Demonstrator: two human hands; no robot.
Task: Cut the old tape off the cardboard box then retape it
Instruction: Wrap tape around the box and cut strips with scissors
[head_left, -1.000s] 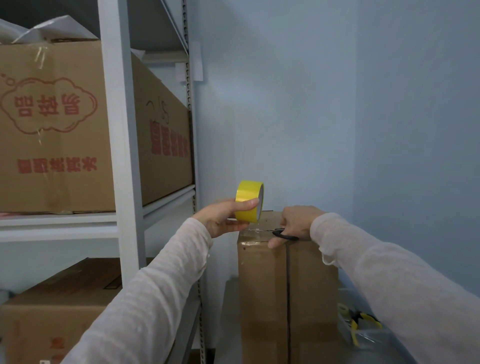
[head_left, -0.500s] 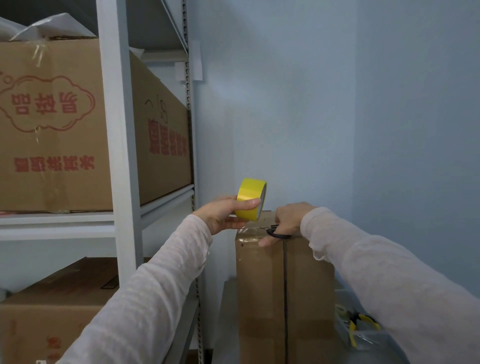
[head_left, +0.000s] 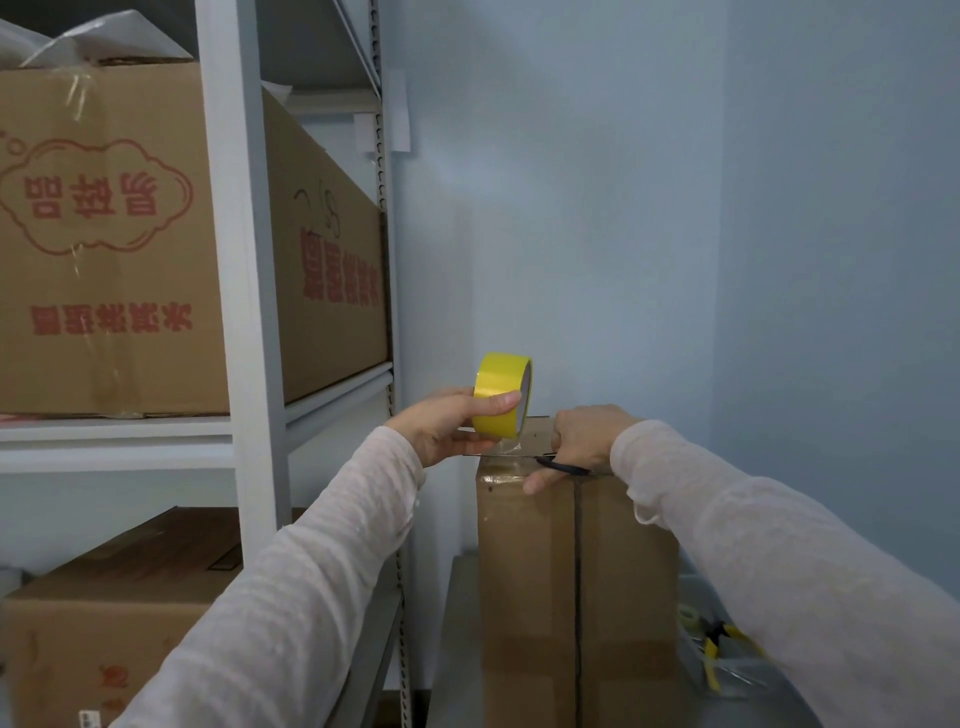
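Atop cardboard box (head_left: 576, 571): left hand (head_left: 447, 423) grips tape roll (head_left: 503, 395); right hand (head_left: 582, 439) holds scissors (head_left: 563, 466)

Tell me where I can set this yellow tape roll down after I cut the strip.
Set the yellow tape roll on the bare grey table strip between the cardboard box and the shelf rack. Right of the box is crowded with yellow-handled pliers and other clutter. The box top is taken by your right hand and the scissors.
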